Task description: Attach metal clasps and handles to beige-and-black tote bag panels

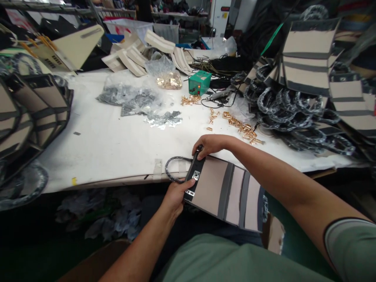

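Note:
A beige handbag with dark stripes (226, 192) lies tilted at the table's near edge, partly over my lap. My left hand (175, 196) grips its dark top band from below, beside a small silver clasp (195, 175). My right hand (209, 144) is curled over the upper corner of the same band. The bag's wrapped handle (172, 169) loops out to the left onto the white table (111, 145).
Gold metal fittings (241, 127) lie scattered beyond my right hand. A green box with a red light (199, 82) and a cabled tool stand further back. Piles of matching bags (308, 74) fill the right; more bags (32, 109) sit left. Grey plastic packets (138, 102) lie mid-table.

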The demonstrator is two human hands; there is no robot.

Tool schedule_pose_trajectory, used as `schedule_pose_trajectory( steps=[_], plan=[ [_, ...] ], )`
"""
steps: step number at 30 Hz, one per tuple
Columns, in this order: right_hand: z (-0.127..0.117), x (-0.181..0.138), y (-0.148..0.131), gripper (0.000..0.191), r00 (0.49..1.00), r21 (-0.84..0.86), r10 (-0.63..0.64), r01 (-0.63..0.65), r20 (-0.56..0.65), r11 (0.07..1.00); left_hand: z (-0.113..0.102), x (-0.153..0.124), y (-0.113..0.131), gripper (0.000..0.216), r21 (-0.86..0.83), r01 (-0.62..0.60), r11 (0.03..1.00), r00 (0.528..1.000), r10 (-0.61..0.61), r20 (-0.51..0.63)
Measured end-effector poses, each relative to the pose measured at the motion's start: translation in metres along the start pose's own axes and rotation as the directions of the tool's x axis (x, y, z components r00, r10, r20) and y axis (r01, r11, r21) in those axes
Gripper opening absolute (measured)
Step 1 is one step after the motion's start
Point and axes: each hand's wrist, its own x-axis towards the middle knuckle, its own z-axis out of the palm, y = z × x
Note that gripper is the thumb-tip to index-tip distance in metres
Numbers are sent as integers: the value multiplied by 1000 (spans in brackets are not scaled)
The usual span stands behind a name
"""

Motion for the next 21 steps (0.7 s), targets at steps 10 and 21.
schedule_pose_trajectory(
  steps=[10, 21],
  plan=[
    [76, -72, -52, 38, 444, 402, 159, 532, -882, 745, 19, 2, -20, 38, -84, -83, 993, 990, 73, -123],
    [117, -33, -36, 44, 262, 499, 661, 844, -703, 197, 28, -1, -24, 39, -137, -100, 986, 978, 72, -195]
  ],
)
